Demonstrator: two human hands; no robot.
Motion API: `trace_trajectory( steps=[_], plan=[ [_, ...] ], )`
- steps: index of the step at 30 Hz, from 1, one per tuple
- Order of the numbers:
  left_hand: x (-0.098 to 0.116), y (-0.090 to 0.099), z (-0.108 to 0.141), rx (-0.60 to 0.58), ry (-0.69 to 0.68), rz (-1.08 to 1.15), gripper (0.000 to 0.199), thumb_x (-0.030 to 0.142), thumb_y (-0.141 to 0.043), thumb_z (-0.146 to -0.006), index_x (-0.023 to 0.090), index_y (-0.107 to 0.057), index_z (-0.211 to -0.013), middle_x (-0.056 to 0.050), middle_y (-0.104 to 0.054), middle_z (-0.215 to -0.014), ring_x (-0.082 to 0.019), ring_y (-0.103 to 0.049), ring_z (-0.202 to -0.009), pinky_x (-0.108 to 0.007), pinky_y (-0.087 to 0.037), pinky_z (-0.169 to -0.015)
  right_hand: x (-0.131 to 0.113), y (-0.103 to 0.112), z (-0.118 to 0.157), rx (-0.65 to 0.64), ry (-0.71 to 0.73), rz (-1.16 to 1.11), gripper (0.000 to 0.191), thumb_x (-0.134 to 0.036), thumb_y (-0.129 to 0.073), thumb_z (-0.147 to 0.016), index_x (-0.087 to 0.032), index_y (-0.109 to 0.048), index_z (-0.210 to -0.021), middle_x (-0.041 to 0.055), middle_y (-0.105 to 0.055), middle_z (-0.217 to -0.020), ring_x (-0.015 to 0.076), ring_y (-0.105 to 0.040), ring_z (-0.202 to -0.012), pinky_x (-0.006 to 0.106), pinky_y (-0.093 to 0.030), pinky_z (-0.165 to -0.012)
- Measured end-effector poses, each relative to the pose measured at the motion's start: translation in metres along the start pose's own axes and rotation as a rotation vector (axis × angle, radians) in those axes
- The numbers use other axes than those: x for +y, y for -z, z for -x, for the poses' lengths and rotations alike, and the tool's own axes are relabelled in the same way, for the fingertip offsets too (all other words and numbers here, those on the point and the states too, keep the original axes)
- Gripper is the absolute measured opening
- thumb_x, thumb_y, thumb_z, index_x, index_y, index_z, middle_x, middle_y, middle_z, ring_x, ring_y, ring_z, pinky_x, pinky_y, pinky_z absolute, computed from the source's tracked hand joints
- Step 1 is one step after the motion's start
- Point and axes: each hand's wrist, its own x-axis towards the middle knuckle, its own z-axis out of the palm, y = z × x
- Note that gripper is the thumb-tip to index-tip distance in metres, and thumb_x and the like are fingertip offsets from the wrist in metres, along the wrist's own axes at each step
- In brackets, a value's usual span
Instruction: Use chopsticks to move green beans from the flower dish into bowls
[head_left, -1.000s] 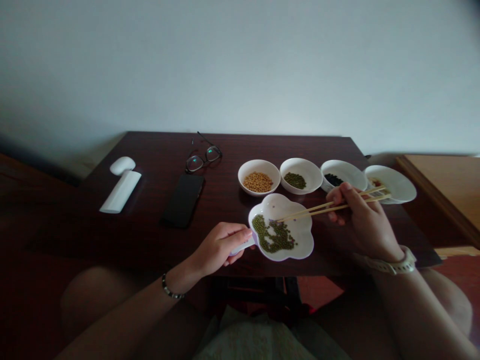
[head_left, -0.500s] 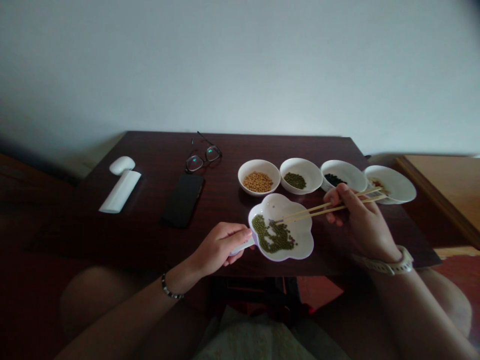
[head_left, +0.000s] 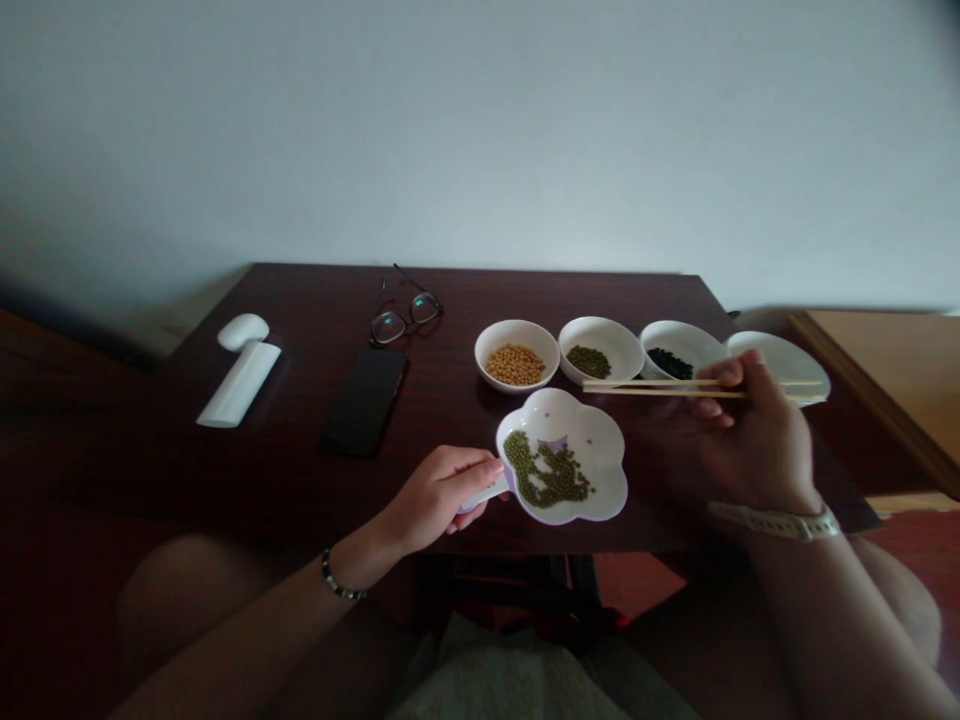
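Note:
A white flower-shaped dish [head_left: 604, 460] with green beans [head_left: 559, 475] in its left part is held by its handle in my left hand [head_left: 431, 500]. My right hand [head_left: 765, 440] grips a pair of light wooden chopsticks [head_left: 645, 388], their tips together above the dish's far rim, near the bowls. Nothing can be made out between the tips. Behind the dish stand a bowl of yellow beans [head_left: 514, 365], a bowl of green beans [head_left: 589, 361] and a bowl of black beans [head_left: 670, 363]. A fourth white bowl [head_left: 784, 360] is partly hidden by my right hand.
On the left of the dark table [head_left: 450, 420] lie eyeglasses [head_left: 407, 318], a black phone [head_left: 365, 402] and a white device [head_left: 240, 385] with a rounded head. A wooden surface [head_left: 900, 370] stands at the right, and a pale wall rises behind.
My right hand has moved right and the chopstick tips have lifted out of the dish, up toward the bowls, and come together. My left hand and the dish have stayed almost still.

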Motion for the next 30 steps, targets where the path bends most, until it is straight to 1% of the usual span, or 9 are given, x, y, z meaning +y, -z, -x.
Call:
trace_trajectory(
  steps=[2,4,6,9,14,19,24,27,30],
  plan=[
    [-0.001,0.001,0.002,0.004,-0.001,0.001,0.052,0.06,-0.062,-0.114,0.014,-0.075,-0.094,0.004,-0.053,-0.054,-0.009,-0.039,-0.041,-0.022,-0.024,-0.043,0.002,0.01,-0.009,0.047,0.102,0.02,0.036,-0.044,-0.095,-0.099,-0.027,-0.067,-0.083,0.0047,-0.06,-0.082,0.0175,-0.056,-0.067,0.027,-0.04,-0.041],
    [-0.001,0.001,0.003,0.009,-0.001,-0.004,0.051,0.059,-0.062,-0.114,0.014,-0.075,-0.094,0.005,-0.052,-0.054,-0.009,-0.038,-0.042,-0.022,-0.024,-0.043,0.004,0.018,-0.014,0.082,0.175,0.067,0.034,-0.045,-0.091,-0.102,-0.028,-0.069,-0.081,0.0073,-0.064,-0.083,0.0198,-0.059,-0.067,0.03,-0.039,-0.041],
    [-0.001,0.002,0.004,0.012,-0.001,-0.009,0.052,0.06,-0.062,-0.114,0.014,-0.074,-0.093,0.005,-0.052,-0.054,-0.009,-0.038,-0.042,-0.022,-0.024,-0.043,0.005,0.021,-0.015,0.096,0.214,0.102,0.035,-0.047,-0.088,-0.103,-0.028,-0.07,-0.079,0.0092,-0.066,-0.084,0.0216,-0.06,-0.066,0.032,-0.038,-0.04],
    [-0.001,0.002,0.003,0.007,0.003,-0.011,0.054,0.063,-0.062,-0.113,0.015,-0.074,-0.094,0.004,-0.052,-0.054,-0.01,-0.038,-0.042,-0.022,-0.024,-0.043,0.005,0.017,-0.012,0.08,0.216,0.129,0.036,-0.05,-0.087,-0.104,-0.028,-0.071,-0.079,0.0096,-0.067,-0.085,0.0216,-0.06,-0.064,0.033,-0.036,-0.04],
    [0.0,0.002,0.001,0.011,0.005,-0.006,0.054,0.063,-0.062,-0.113,0.014,-0.075,-0.094,0.004,-0.053,-0.054,-0.009,-0.038,-0.041,-0.023,-0.024,-0.043,-0.001,0.001,-0.001,-0.007,0.097,0.133,0.043,-0.053,-0.088,-0.103,-0.025,-0.066,-0.078,0.0054,-0.06,-0.081,0.017,-0.056,-0.061,0.032,-0.032,-0.041],
    [0.003,-0.002,0.0,0.005,-0.008,0.005,0.051,0.059,-0.062,-0.115,0.014,-0.075,-0.094,0.005,-0.053,-0.054,-0.009,-0.038,-0.041,-0.023,-0.023,-0.043,-0.006,-0.013,0.013,-0.174,-0.095,0.167,0.044,-0.054,-0.086,-0.104,-0.023,-0.067,-0.08,0.0017,-0.058,-0.08,0.0114,-0.049,-0.055,0.027,-0.031,-0.04],
    [0.005,-0.004,-0.003,-0.001,-0.013,0.012,0.05,0.058,-0.062,-0.115,0.014,-0.074,-0.093,0.005,-0.053,-0.054,-0.008,-0.038,-0.041,-0.023,-0.023,-0.043,-0.002,-0.014,0.019,-0.256,-0.18,0.259,0.049,-0.063,-0.083,-0.105,-0.022,-0.069,-0.081,0.0022,-0.064,-0.078,0.011,-0.052,-0.056,0.024,-0.039,-0.044],
    [0.006,-0.006,-0.003,0.004,-0.014,0.017,0.05,0.058,-0.062,-0.115,0.014,-0.074,-0.093,0.005,-0.053,-0.054,-0.008,-0.038,-0.041,-0.022,-0.023,-0.043,0.001,-0.012,0.019,-0.286,-0.237,0.261,0.048,-0.063,-0.081,-0.107,-0.023,-0.07,-0.083,0.0022,-0.064,-0.073,0.0127,-0.052,-0.056,0.024,-0.041,-0.046],
    [0.005,-0.006,-0.003,0.006,-0.012,0.019,0.051,0.059,-0.062,-0.115,0.014,-0.074,-0.094,0.005,-0.052,-0.054,-0.008,-0.038,-0.041,-0.022,-0.023,-0.043,0.003,-0.011,0.017,-0.299,-0.256,0.246,0.048,-0.063,-0.08,-0.108,-0.023,-0.07,-0.083,0.0026,-0.064,-0.075,0.0128,-0.053,-0.057,0.025,-0.041,-0.046]
  ],
)
